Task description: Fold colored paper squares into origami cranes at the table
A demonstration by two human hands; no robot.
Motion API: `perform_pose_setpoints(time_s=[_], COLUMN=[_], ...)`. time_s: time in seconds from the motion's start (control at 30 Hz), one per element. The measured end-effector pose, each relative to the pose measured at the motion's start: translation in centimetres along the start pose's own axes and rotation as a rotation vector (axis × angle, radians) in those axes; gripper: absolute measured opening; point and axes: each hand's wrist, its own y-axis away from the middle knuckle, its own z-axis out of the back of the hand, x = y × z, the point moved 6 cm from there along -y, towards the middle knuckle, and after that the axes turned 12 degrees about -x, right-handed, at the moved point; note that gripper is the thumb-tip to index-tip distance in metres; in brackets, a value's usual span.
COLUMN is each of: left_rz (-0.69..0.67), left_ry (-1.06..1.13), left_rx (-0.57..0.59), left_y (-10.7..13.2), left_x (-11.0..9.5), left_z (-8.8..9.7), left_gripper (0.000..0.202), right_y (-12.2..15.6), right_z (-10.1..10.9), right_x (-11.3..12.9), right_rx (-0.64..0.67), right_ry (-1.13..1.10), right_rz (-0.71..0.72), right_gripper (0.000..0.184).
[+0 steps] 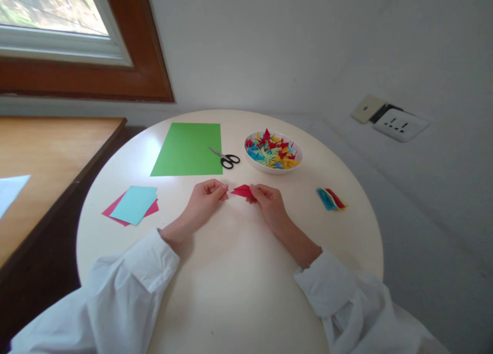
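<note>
Pinched between the thumb and fingers of my right hand (269,202) is a small red folded paper (242,191). It is a narrow pointed shape with a crease along its middle, and its tip points left. My left hand (209,194) is just left of that tip, with a small gap between them. Its fingers are curled and the thumb is pressed against them, with nothing visible in them. Both hands are over the middle of the round white table (234,272). Beyond them lie black-handled scissors (228,160), partly on a green paper sheet (188,148).
A white bowl (269,169) full of colourful folded paper cranes stands behind my right hand. Light blue paper squares (134,205) lie over red ones (115,210) at left. Several folded paper pieces (331,199) lie at right. A wall socket (400,124) is beyond the table.
</note>
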Motion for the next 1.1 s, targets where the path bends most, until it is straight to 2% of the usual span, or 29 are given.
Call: perform_pose_setpoints(time_s=[0.1,0.2,0.3,0.5,0.7,0.8,0.93,1.1], left_rz=[-0.059,0.003,0.027,0.009,-0.073,-0.105,-0.045,0.036], left_ry=[0.051,0.123,0.106,0.097,0.071,0.052,0.085,0.214], left_rx=[-0.028,0.076,0.163,0.243,0.248,0.221,0.183,0.171], left_y=[0.2,0.7,1.2,1.5,1.3,1.2,1.0,0.8], left_x=[-0.6,-0.6,-0.6,-0.6,-0.6,-0.7,-0.4,-0.1], left_z=[0.2,-0.4,-1.1,-1.9,-1.9,-1.7,-1.5,-1.4], left_gripper=[0.028,0.039,0.045,0.040,0.022,0.011,0.009,0.011], right_y=[0.0,0.1,0.3,0.7,0.8,0.7,0.7,0.9], right_z=[0.0,-0.1,-0.4,-0.8,-0.7,-0.7,-0.7,-0.9], right_x=[-0.1,0.0,0.3,0.7,0.7,0.6,0.7,0.9], right_rx=[0.000,0.012,0.039,0.076,0.056,0.038,0.054,0.111], right_ry=[0.002,0.017,0.052,0.087,0.100,0.004,-0.145,-0.135], right_rz=[0.005,0.021,0.049,0.064,0.068,0.040,0.045,0.112], right_gripper=[0.034,0.034,0.033,0.031,0.027,0.019,0.023,0.018])
